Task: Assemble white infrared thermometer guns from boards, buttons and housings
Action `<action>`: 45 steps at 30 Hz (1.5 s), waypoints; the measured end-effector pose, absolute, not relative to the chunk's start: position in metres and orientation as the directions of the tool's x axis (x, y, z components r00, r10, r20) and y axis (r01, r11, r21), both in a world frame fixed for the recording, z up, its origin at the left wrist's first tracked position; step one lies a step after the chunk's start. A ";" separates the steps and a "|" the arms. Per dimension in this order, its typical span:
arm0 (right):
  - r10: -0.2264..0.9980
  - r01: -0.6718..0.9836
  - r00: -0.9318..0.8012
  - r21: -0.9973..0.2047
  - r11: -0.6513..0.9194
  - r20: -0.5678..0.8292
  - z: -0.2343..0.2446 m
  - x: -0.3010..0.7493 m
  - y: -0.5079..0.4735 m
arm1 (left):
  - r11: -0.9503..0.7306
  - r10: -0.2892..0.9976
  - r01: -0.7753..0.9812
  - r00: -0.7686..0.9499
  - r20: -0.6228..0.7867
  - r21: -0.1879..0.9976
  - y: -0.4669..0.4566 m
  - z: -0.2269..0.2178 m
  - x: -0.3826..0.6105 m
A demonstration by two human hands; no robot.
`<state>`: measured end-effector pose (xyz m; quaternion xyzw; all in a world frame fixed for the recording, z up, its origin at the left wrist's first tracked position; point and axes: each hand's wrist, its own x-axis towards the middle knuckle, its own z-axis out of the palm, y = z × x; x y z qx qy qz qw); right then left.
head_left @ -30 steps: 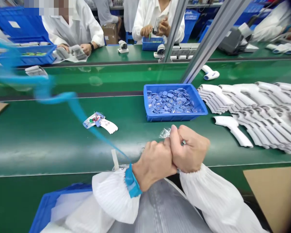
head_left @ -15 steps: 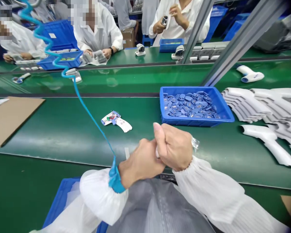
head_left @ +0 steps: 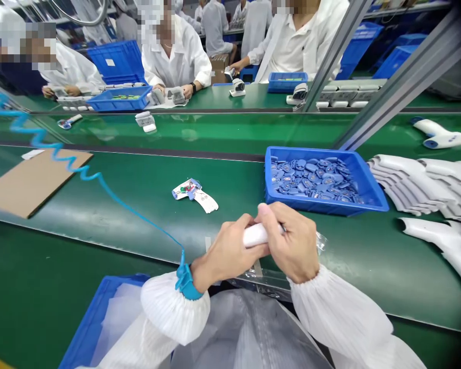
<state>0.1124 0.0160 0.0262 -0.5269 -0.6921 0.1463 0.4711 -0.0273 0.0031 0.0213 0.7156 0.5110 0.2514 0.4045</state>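
Observation:
My left hand point(head_left: 230, 251) is closed around a white plastic housing point(head_left: 255, 235), whose rounded end shows between my hands. My right hand point(head_left: 295, 243) grips the same housing from the other side, thumb on top. Most of the housing is hidden by my fingers. Just beyond my hands, a gun-shaped half shell point(head_left: 205, 201) with coloured wires and blue parts lies on the green bench. A coiled blue cord point(head_left: 138, 212) runs to the blue strap point(head_left: 187, 282) on my left wrist. Some clear plastic point(head_left: 321, 242) shows beside my right hand.
A blue bin point(head_left: 326, 206) of small blue oval pieces stands ahead to the right, beside stacked white shells point(head_left: 411, 184). Brown cardboard point(head_left: 34, 189) lies left. A slanted metal post point(head_left: 392, 89) rises behind the bin. Co-workers in white coats sit across the line.
My hands have turned, exposing more of the white housing between them. The view has shifted, so the bench things appear farther right or lower. The coiled cord has swung left.

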 end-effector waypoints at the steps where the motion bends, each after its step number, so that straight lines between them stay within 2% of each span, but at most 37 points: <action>1: 0.859 0.612 -0.002 -0.679 0.406 0.512 0.025 0.111 0.017 | -0.191 0.933 0.576 0.357 -0.034 0.795 0.002 0.019 -0.027; 5: 0.836 0.634 0.049 -0.664 0.396 0.546 0.019 0.104 0.023 | -0.333 0.927 0.754 0.373 0.049 0.566 -0.004 0.012 -0.020; 8: 0.871 0.666 0.088 -0.678 0.310 0.484 0.021 0.097 0.027 | -0.352 0.930 0.795 0.355 0.090 0.494 -0.005 0.010 -0.015; 11: 0.946 0.714 0.062 -0.676 0.181 0.318 0.031 0.095 0.035 | -0.243 0.965 0.792 0.254 0.060 0.560 -0.003 0.012 -0.019; 13: 0.975 0.713 -0.052 -0.675 0.189 0.218 0.039 0.105 0.045 | -0.143 0.977 0.761 0.209 -0.030 0.632 -0.002 0.017 -0.031; 16: 0.967 0.748 -0.172 -0.614 0.251 0.186 0.044 0.138 0.073 | -0.093 0.960 0.735 0.245 -0.135 0.672 0.002 0.025 -0.058; 18: 0.963 0.806 -0.184 -0.530 0.262 0.196 0.040 0.162 0.099 | -0.147 0.953 0.731 0.286 -0.104 0.666 0.005 0.027 -0.072; 20: 0.956 0.843 -0.218 -0.456 0.285 0.194 0.030 0.178 0.127 | -0.269 0.933 0.766 0.357 -0.038 0.584 0.009 0.027 -0.074; 21: 0.951 0.853 -0.253 -0.423 0.306 0.177 0.024 0.182 0.140 | -0.346 0.911 0.794 0.412 -0.023 0.500 0.011 0.026 -0.071; 23: 0.937 0.863 -0.327 -0.364 0.349 0.123 0.013 0.184 0.160 | -0.474 0.856 0.826 0.513 -0.061 0.304 0.015 0.025 -0.059; 25: 0.923 0.868 -0.377 -0.321 0.380 0.074 0.005 0.181 0.173 | -0.516 0.831 0.834 0.543 -0.124 0.195 0.020 0.026 -0.047; 27: 0.913 0.866 -0.404 -0.298 0.400 0.051 0.001 0.178 0.179 | -0.458 0.860 0.857 0.494 -0.124 0.237 0.024 0.028 -0.041; 28: 0.910 0.864 -0.412 -0.296 0.408 0.052 0.001 0.178 0.179 | -0.396 0.887 0.862 0.448 -0.112 0.316 0.026 0.030 -0.041; 30: 0.907 0.855 -0.413 -0.308 0.417 0.082 0.005 0.181 0.175 | -0.227 0.935 0.801 0.338 -0.107 0.554 0.028 0.032 -0.045; 32: 0.909 0.843 -0.394 -0.341 0.417 0.139 0.014 0.185 0.165 | -0.026 0.947 0.598 0.271 -0.171 0.801 0.029 0.030 -0.051; 34: 0.908 0.825 -0.369 -0.379 0.418 0.198 0.026 0.190 0.147 | 0.164 0.922 0.321 0.287 -0.261 0.933 0.029 0.025 -0.052; 37: 0.910 0.746 -0.336 -0.521 0.415 0.244 0.045 0.191 0.111 | 0.320 0.890 0.052 0.325 -0.319 0.946 0.028 0.016 -0.042; 41: 0.962 0.437 -0.171 -0.859 0.266 0.211 0.049 0.181 0.070 | 0.415 0.862 -0.072 0.351 -0.366 0.907 0.026 0.013 -0.018; 43: 0.963 0.306 -0.104 -0.913 0.270 0.250 0.041 0.175 0.059 | 0.459 0.844 -0.140 0.378 -0.381 0.877 0.025 0.015 -0.009; 45: 0.943 0.282 -0.065 -0.901 0.330 0.325 0.032 0.170 0.052 | 0.488 0.829 -0.196 0.409 -0.382 0.850 0.024 0.016 -0.005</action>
